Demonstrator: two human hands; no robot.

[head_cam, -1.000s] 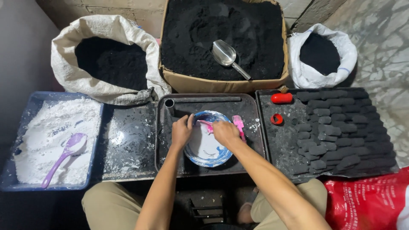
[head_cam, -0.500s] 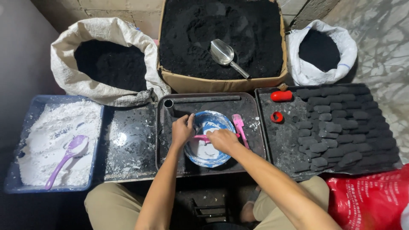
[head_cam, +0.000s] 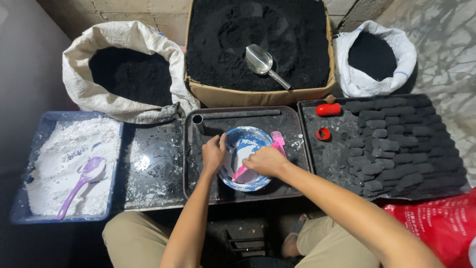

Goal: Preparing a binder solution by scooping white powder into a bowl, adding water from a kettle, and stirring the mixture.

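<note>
**Spill and contamination hazards at the mixing bowl**

The blue bowl (head_cam: 246, 158) sits in the middle of the black tray (head_cam: 196, 164), directly in front of the seated person. The left hand (head_cam: 214, 155) is closed over the bowl's left rim. The right hand (head_cam: 267, 162) is clamped on a pink spoon (head_cam: 241, 172) whose tip dips into the white paste inside the bowl. A second pink spoon (head_cam: 278, 139) lies at the bowl's right edge.

Probable faults:

- Tipping. The bowl is held on one side only. A hard push of the spoon toward the far rim would likely tilt it and spill paste onto the tray.
- Slipping. The tray floor carries white smears; a wet base could slide if the left hand loosens.
- Contamination. The cardboard box of black powder (head_cam: 258, 44) with its metal scoop (head_cam: 260, 60) stands just behind the tray, so dust may drift in.
- Soiling. The black pressed pieces (head_cam: 391, 144) on the right tray lie near; splashes could mark them.
</note>
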